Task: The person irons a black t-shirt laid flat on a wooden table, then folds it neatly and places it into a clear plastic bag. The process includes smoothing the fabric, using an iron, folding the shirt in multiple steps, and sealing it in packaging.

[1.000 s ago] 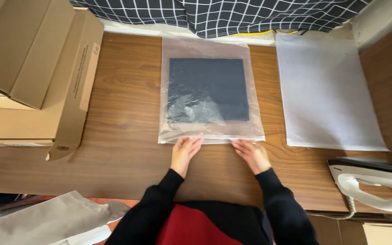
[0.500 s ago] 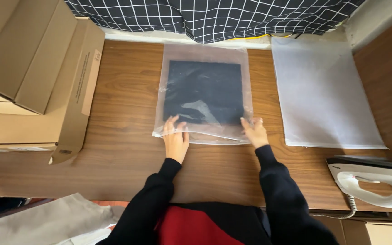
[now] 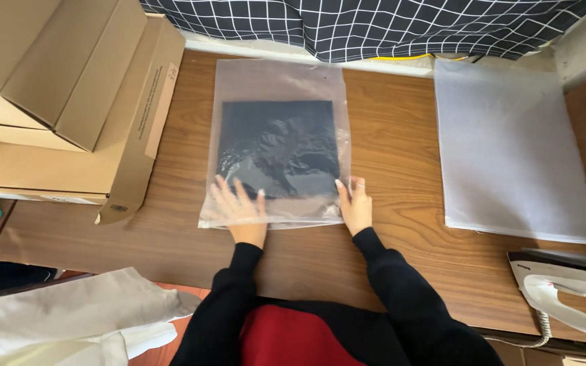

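Both hands lie flat, palms down, on the near edge of one clear plastic bag [image 3: 276, 81] that rests on the wooden table [image 3: 388, 264]. The left hand [image 3: 241, 207] presses the bag's near left corner with its fingers spread and pointing away from the body. The right hand [image 3: 355, 207] presses the near right corner, fingers closer together, with a ring visible on one finger. Neither hand is closed around anything; each is open and only bears down on the plastic. Both arms, in black sleeves, reach forward from the body and angle slightly outward toward the bag's two corners.

Inside the bag sits one dark folded cloth [image 3: 278, 146], square in outline, filling its middle and lower part, while the bag's far strip stays clear. The fingertips of both hands reach just over the cloth's near edge.

To the left of the bag stands a stack of flattened cardboard boxes [image 3: 69, 102]; I cannot tell their exact number. To the right of the bag, well apart, lies one pile of frosted plastic sheets or bags [image 3: 510, 142]. Beyond the bag, a black-and-white checked fabric [image 3: 374, 27] hangs along the table's far side. One white iron [image 3: 571, 295] sits right of the bag, toward the table's near corner. A pale cloth [image 3: 69, 318] lies nearer than the bag, to its left.
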